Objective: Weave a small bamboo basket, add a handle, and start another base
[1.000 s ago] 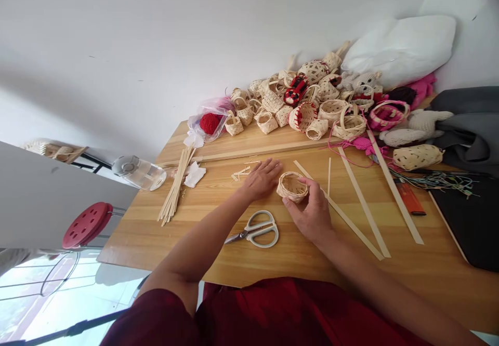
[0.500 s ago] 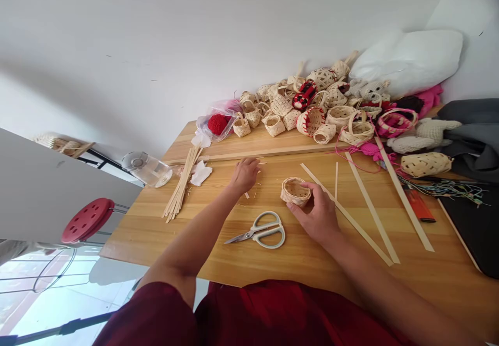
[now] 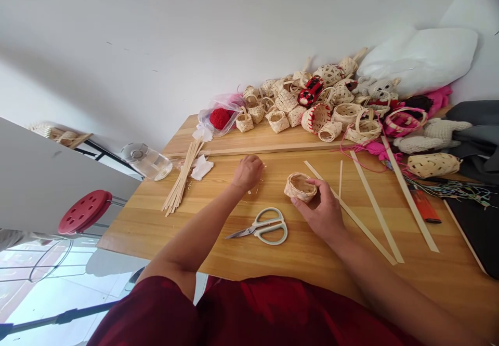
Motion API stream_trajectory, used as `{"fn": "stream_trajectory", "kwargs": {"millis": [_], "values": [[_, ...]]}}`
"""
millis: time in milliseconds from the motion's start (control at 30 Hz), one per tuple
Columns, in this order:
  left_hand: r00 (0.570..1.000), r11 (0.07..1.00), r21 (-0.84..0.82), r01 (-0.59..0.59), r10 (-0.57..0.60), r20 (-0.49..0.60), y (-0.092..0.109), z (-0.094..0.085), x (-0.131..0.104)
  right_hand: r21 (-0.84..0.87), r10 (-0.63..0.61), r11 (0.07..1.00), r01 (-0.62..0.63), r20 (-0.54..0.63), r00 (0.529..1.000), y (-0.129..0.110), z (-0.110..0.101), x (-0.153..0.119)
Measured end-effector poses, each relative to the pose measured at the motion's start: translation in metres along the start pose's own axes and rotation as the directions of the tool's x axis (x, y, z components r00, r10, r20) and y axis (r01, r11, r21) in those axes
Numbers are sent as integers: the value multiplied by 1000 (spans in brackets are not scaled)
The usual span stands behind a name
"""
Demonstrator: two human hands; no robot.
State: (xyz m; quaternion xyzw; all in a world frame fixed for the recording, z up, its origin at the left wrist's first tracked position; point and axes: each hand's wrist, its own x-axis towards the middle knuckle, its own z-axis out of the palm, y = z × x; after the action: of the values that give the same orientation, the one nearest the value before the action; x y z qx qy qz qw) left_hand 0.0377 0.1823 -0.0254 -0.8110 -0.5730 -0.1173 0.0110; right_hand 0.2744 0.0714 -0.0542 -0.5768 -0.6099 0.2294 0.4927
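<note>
My right hand [image 3: 323, 210] grips a small woven basket [image 3: 300, 187] by its right side, thumb at the front and fingers at the rim. The basket's opening faces up. Left of it, my left hand [image 3: 248, 173] is low over the wooden table [image 3: 218, 257], beside thin scraps of strip. Its fingers are curled together, and what they hold, if anything, is too small to tell. Scissors [image 3: 260, 228] with white handles lie between my forearms, blades toward the left. Right of the basket lie several flat strips [image 3: 376, 205].
A bundle of strips [image 3: 183, 180], crumpled white paper [image 3: 201, 168] and a clear bottle [image 3: 146, 161] are at the left. Many small baskets [image 3: 277, 121] line the back. An orange tool [image 3: 427, 207] and a black board [image 3: 475, 231] are at the right.
The view has shifted slightly. My left hand has closed up more and sits over the scraps. The basket stays in my right hand.
</note>
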Motion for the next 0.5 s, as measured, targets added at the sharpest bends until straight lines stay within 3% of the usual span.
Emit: {"fn": "stream_trajectory", "kwargs": {"millis": [100,167,267,367,433,500], "values": [[982,982,-43,-186,187,14,26,9,-10,66,49,997,-48,-20,999,-1,-1,1],[942,942,-32,-335,336,7,41,15,-15,77,54,996,-52,-20,998,0,-1,1],[893,893,16,-450,448,47,41,14,-24,70,60,996,-59,-13,998,0,-2,1],[938,936,61,-347,344,48,15,2,-41,52,78,996,-78,-3,997,1,-1,2],[974,972,57,-226,227,2,-3,-6,-51,38,76,996,-76,5,997,2,0,2],[984,986,11,-169,169,-54,-12,-10,-53,37,68,997,-68,3,998,3,2,2]]}}
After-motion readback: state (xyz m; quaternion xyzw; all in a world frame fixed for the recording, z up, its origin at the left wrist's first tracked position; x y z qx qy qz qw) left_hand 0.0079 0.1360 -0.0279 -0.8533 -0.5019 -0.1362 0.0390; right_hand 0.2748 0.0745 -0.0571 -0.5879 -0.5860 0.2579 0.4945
